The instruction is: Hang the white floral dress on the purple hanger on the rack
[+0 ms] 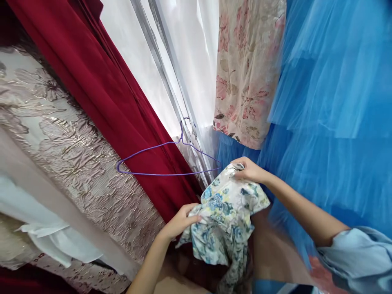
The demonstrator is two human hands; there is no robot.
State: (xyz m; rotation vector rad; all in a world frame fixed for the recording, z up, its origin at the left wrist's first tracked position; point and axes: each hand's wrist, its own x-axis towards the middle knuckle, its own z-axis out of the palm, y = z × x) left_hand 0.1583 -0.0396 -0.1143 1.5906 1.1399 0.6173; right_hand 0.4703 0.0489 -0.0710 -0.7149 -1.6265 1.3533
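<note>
A white garment with a blue and yellow floral print (219, 208) hangs between my two hands, its lower part drooping in folds. My left hand (183, 220) grips its left edge, thumb on top. Higher up and to the right, my right hand (249, 170) pinches the garment's upper corner. Just beyond it, a purple wire hanger (150, 174) hangs bare by its hook from a metal rail. The hanger's right end comes close to the garment's top edge; whether they touch I cannot tell.
Dark red fabric (101, 94) and a embossed floral cloth (76, 143) hang on the left. Metal rails (167, 69) run down the middle before white curtains (196, 49). To the right hang a pink-flowered garment (245, 81) and blue layered tulle (330, 102).
</note>
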